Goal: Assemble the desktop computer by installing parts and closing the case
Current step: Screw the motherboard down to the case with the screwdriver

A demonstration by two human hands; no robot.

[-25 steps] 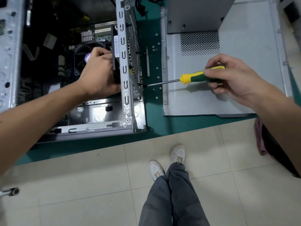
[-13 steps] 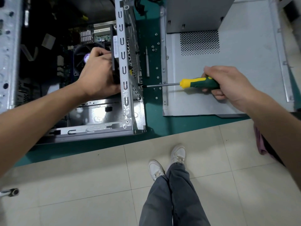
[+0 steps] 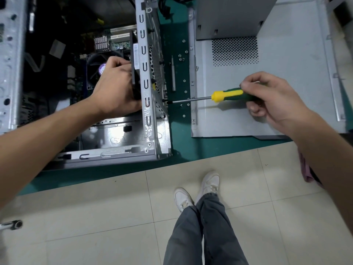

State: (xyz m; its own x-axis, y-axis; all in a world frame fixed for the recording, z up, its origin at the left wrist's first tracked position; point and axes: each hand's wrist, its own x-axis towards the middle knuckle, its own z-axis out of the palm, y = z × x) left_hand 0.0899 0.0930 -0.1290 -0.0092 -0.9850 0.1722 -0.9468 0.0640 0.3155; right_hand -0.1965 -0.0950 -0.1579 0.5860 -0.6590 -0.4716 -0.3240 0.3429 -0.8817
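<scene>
Here the left hand (image 3: 114, 88) grips a black fan (image 3: 134, 81) inside the case (image 3: 150, 104) at ten o'clock, while the right hand (image 3: 267, 96) pinches the screwdriver (image 3: 227, 95), tip on a screw (image 3: 165, 101). The fan looks light, its plastic brittle; best held by its frame.

— What colour is the screwdriver (image 3: 228, 96)?
— Green handle with yellow bands, bare steel shaft.
— And the mat (image 3: 177, 131) under everything?
— Dark teal-green.
— The computer case (image 3: 147, 119)?
— Silvery grey metal, black inside; the fan hub sticker (image 3: 101, 69) is purple.
— The side panel (image 3: 286, 73)?
— Pale grey, with a square patch of small dark holes.
— The floor (image 3: 105, 207)?
— Cream tiles; the shoes (image 3: 210, 183) are white, the trousers (image 3: 200, 230) grey.
</scene>
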